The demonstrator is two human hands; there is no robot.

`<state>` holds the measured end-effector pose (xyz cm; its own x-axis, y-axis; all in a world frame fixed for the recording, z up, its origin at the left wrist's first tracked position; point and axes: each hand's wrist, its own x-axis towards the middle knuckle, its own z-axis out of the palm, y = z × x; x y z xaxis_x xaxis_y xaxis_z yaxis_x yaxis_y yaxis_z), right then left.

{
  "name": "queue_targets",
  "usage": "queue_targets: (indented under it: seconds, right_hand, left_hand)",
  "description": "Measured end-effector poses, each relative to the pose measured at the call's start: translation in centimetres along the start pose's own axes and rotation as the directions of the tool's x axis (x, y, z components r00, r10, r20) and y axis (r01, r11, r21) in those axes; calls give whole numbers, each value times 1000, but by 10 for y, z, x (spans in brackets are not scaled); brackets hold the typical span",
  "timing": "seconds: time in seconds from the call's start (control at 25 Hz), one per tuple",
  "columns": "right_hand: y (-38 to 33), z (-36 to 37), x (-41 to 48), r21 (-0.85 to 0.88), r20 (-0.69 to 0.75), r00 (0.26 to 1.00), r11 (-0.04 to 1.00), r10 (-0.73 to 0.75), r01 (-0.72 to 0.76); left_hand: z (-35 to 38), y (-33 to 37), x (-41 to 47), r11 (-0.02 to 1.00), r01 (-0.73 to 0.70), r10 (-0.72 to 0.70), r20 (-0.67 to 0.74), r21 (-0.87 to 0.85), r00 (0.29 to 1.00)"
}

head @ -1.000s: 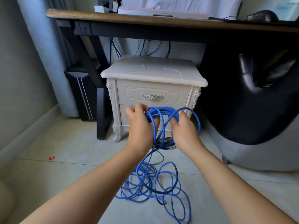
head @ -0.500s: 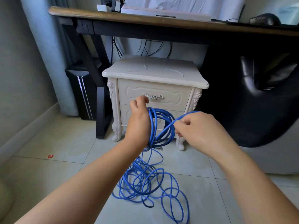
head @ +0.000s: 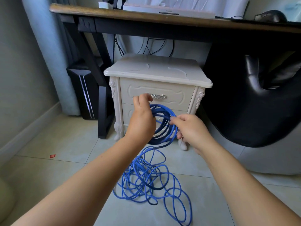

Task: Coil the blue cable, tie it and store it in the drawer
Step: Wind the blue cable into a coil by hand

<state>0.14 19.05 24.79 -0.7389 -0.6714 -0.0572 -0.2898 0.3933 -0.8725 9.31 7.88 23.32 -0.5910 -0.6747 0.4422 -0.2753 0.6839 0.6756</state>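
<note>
A blue cable [head: 147,178] lies in a loose tangle on the tiled floor, and part of it is wound into a coil [head: 164,121] held up in front of the nightstand. My left hand [head: 140,119] holds the coil's left side, with the loops running round its palm. My right hand [head: 190,129] pinches a strand at the coil's right edge. Behind the coil, the white nightstand [head: 156,74] has its upper drawer [head: 175,95] closed, with a silver handle [head: 158,96].
A dark wooden desk [head: 146,15] spans the back above the nightstand. A black computer tower [head: 84,93] stands at the left, beside a desk leg. A black chair [head: 254,98] fills the right side. A small red scrap [head: 52,156] lies on the floor.
My right hand swung out to the right with a strand, then came back to the coil's right edge. The left hand rose slightly with the coil; more loops hang from it.
</note>
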Motion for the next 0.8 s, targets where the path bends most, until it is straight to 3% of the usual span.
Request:
queue_targets:
  seconds: [0.2, 0.32, 0.4, 0.48, 0.52, 0.56, 0.64, 0.68, 0.72, 0.8]
  right_hand:
    - [12, 4, 13, 70, -39, 990, 988, 137, -134]
    - [25, -1, 25, 184, -93, 953, 946, 288, -268]
    - [40, -11, 33, 248, -15, 931, 903, 366, -351]
    - [46, -18, 35, 190, 109, 926, 907, 362, -376]
    - [46, -18, 35, 129, 114, 936, 929, 334, -347]
    - [42, -17, 33, 67, 27, 964, 961, 266, -267]
    - [27, -15, 24, 35, -218, 976, 999, -12, 20]
    - [15, -12, 16, 93, -198, 969, 981, -147, 167]
    - [6, -10, 10, 188, -90, 968, 950, -235, 248]
    - [0, -3, 3, 268, 156, 945, 933, -289, 241]
  left_hand:
    - [1, -4, 2, 995, -75, 80, 70, -67, 994]
    - [-9, -1, 6, 981, -160, 155, -54, -110, 986]
    - [-17, -6, 11, 975, -60, 39, -105, -212, 994]
    - [-20, -17, 13, 942, 93, -115, -52, -321, 992]
    - [-20, -22, 13, 923, 144, -163, -25, -357, 986]
    - [-19, -24, 13, 910, 174, -191, -7, -376, 982]
    - [-17, -19, 11, 903, 184, -188, 27, -388, 982]
    - [-17, -15, 9, 906, 172, -167, 47, -386, 985]
    - [-18, -10, 7, 912, 150, -134, 69, -382, 989]
    - [-20, -1, 4, 927, 80, -43, 108, -366, 993]
